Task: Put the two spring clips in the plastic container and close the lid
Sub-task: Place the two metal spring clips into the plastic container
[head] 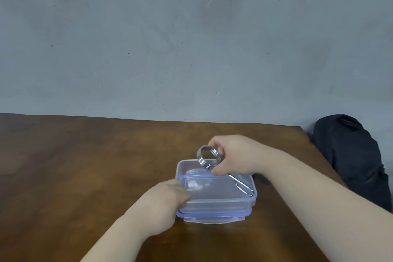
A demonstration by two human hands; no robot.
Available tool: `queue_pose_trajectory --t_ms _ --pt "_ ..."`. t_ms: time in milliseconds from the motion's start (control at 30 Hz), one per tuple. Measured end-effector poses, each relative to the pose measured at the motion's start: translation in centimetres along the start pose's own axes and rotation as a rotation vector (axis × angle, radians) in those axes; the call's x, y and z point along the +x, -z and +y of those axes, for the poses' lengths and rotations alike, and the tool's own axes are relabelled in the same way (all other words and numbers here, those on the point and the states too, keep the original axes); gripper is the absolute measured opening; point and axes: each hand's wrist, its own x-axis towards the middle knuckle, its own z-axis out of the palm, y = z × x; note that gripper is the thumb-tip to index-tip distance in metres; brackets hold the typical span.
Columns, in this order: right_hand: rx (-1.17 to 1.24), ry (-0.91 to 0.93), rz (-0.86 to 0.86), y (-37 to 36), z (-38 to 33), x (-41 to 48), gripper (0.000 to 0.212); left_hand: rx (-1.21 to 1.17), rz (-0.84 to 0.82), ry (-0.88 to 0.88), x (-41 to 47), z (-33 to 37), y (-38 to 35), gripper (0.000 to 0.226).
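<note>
A clear plastic container [217, 202] with a bluish rim sits open on the brown table, resting on what looks like its lid [212, 219]. My right hand [234, 155] hovers over the far edge of the container and grips a metal spring clip [207, 157] by its coil; the clip's wire handles [244, 186] hang down inside the right side of the container. My left hand [168, 200] rests against the container's left wall, fingers curled onto it. A second clip is not clearly visible.
The wooden table [85, 176] ends at a grey wall behind. A dark bag or cloth [350, 155] lies beyond the table's right edge.
</note>
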Motion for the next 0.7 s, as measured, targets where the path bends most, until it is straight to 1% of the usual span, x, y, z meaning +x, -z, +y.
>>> queue_pose_trajectory --t_ms 133,233,333,433,500,567,633,700 --pt "-0.256 0.036 -0.136 -3.0 -0.4 2.4 0.054 -0.095 0.022 -0.019 0.2 0.2 -0.8 0.027" --pt "-0.351 0.036 -0.204 -5.3 0.2 3.8 0.057 -0.128 0.134 -0.009 -0.2 -0.1 -1.9 0.028" --pt "-0.401 0.045 -0.231 -6.9 0.5 4.7 0.049 -0.206 0.208 0.005 -0.8 -0.2 -2.7 0.025" --pt "-0.378 0.055 -0.244 -8.0 0.2 5.2 0.043 -0.286 0.267 0.018 -1.3 -0.2 -3.4 0.02" --pt "-0.343 0.069 -0.268 -8.6 0.1 5.4 0.044 -0.317 0.308 0.038 -1.6 -0.2 -3.7 0.029" --pt "-0.335 0.069 -0.276 -9.1 0.2 5.6 0.047 -0.367 0.358 0.071 -1.9 -0.2 -4.2 0.046" --pt "-0.315 0.067 -0.24 -9.5 0.2 5.6 0.054 -0.46 0.379 0.159 -2.1 -0.2 -4.6 0.063" --pt "-0.241 0.075 -0.201 -8.9 0.3 5.4 0.061 -0.57 0.352 0.259 -2.0 -0.2 -4.8 0.079"
